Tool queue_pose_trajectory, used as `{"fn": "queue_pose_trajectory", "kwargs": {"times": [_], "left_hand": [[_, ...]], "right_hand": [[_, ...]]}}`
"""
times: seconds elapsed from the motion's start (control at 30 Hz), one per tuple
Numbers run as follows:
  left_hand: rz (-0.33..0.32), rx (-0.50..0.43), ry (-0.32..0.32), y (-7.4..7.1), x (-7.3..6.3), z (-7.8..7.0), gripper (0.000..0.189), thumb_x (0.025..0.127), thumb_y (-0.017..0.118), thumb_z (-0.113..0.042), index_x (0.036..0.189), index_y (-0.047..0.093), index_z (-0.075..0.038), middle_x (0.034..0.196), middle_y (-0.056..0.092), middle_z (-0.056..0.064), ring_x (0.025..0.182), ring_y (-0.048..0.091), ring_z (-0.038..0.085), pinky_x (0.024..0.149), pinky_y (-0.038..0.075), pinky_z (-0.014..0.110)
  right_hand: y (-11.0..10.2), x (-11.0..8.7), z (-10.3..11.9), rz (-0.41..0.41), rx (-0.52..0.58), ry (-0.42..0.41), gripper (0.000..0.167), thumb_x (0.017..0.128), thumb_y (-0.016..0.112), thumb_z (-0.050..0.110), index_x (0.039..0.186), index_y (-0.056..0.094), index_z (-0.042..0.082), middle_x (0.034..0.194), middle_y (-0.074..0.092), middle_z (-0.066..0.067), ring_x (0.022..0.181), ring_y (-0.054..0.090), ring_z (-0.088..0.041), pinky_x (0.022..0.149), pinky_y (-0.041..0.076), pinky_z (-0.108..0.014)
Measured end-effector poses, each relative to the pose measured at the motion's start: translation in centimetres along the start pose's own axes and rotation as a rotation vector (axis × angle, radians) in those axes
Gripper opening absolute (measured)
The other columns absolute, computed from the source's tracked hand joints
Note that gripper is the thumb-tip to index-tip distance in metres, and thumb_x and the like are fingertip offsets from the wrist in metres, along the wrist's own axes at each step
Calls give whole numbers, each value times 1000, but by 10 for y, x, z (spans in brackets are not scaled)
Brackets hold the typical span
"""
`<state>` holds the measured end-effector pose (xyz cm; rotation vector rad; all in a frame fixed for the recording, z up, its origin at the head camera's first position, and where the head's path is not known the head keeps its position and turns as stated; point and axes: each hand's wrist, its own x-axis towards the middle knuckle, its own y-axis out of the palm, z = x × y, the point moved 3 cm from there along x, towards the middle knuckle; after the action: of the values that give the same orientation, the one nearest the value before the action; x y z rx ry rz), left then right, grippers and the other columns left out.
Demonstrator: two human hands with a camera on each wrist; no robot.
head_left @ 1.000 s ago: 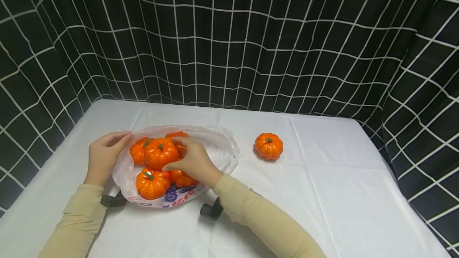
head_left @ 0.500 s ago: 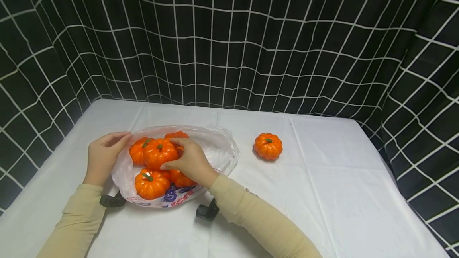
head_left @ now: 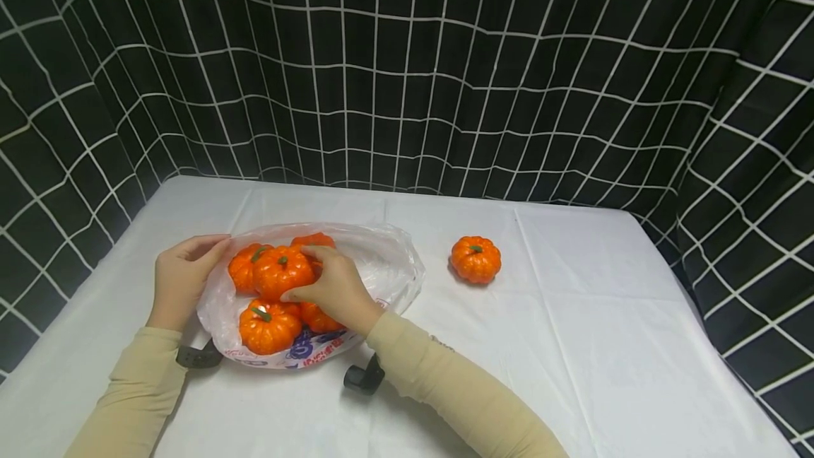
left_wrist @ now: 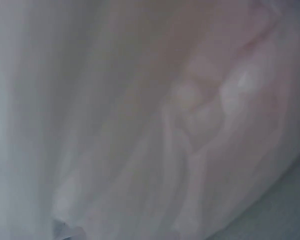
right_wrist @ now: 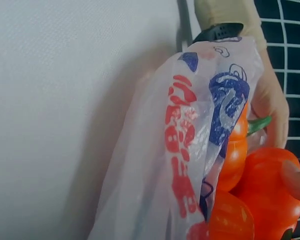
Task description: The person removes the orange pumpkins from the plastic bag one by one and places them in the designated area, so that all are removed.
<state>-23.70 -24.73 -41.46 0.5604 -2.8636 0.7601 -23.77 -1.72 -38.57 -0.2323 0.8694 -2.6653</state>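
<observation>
A white plastic bag point(head_left: 391, 267) with red and blue print lies with its mouth spread, and several orange pumpkins with green stems are inside. My right hand point(head_left: 340, 288) holds the top pumpkin point(head_left: 280, 276), thumb on the near side and fingers on the far side. Below it, toward me, sits another pumpkin point(head_left: 270, 327). At the bag's left rim, my left hand point(head_left: 178, 285) pinches the plastic. The left wrist view is filled by blurred bag film. In the right wrist view, the printed bag wall point(right_wrist: 155, 165) stands beside the pumpkins, and my thumb touches the held pumpkin point(right_wrist: 270, 190).
One loose pumpkin point(head_left: 475, 260) rests on the white-covered table point(head_left: 610, 331), right of the bag. Behind the table hangs a black curtain point(head_left: 407, 83) with a white grid, which also runs along both sides. A black camera mount point(head_left: 364, 377) sits under my right wrist.
My right hand has shifted slightly left with the pumpkin in its grip. The left hand keeps its pinch on the bag rim, almost still. The loose pumpkin has not moved.
</observation>
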Motion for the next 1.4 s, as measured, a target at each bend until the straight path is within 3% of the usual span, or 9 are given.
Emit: {"fn": "queue_pose_trajectory", "kwargs": {"times": [0.23, 0.4, 0.6, 0.7, 0.9, 1.27, 1.4], "left_hand": [[0, -3, -4, 1, 0, -2, 45, 94, 64, -46, 118, 73, -8, 116, 73, 8, 98, 54, -9, 87, 47, 5], [-1, 1, -10, 1, 0, -2, 46, 94, 64, -47, 117, 73, -9, 119, 72, 12, 98, 53, -9, 86, 47, 4], [-11, -1, -8, -1, -1, -1, 44, 94, 65, -46, 116, 73, -9, 105, 72, -9, 98, 53, -9, 85, 45, 3], [-10, -10, -15, -2, -1, -2, 44, 94, 65, -45, 117, 73, -8, 103, 71, -11, 98, 54, -9, 86, 45, 4], [-2, -5, -31, -5, -2, -1, 45, 95, 63, -47, 119, 72, -10, 109, 70, -8, 101, 53, -7, 88, 47, 5], [4, 11, -33, -4, -1, 1, 47, 95, 62, -48, 121, 71, -10, 124, 69, 10, 105, 53, -5, 93, 51, 12], [4, 8, -19, -3, 0, 0, 47, 95, 62, -47, 121, 71, -10, 124, 69, 11, 105, 54, -6, 93, 50, 12]], "right_hand": [[0, 0, -1, -16, -2, 6, 72, 76, 87, 21, 139, 55, 6, 139, 61, -9, 130, 56, -25, 113, 44, -38], [-2, -2, -1, -22, 9, 1, 71, 76, 87, 20, 139, 56, 8, 139, 61, -8, 129, 57, -25, 112, 45, -39], [-11, -6, 0, -31, 14, -5, 70, 77, 86, 21, 139, 57, 8, 140, 60, -9, 130, 56, -26, 113, 44, -39], [-18, -9, -2, -32, 74, -7, 70, 77, 86, 18, 139, 57, 6, 140, 60, -12, 128, 58, -28, 109, 48, -39], [-31, -12, -10, -41, 201, -9, 69, 78, 84, 14, 140, 55, 5, 142, 57, -14, 131, 56, -30, 107, 49, -41], [-53, -26, -24, -80, 173, -37, 68, 78, 84, 11, 139, 55, 2, 140, 58, -14, 133, 54, -29, 107, 48, -41], [-60, -31, -30, -94, 170, -26, 67, 77, 85, 11, 138, 56, 2, 139, 59, -14, 132, 54, -29, 106, 49, -40]]}}
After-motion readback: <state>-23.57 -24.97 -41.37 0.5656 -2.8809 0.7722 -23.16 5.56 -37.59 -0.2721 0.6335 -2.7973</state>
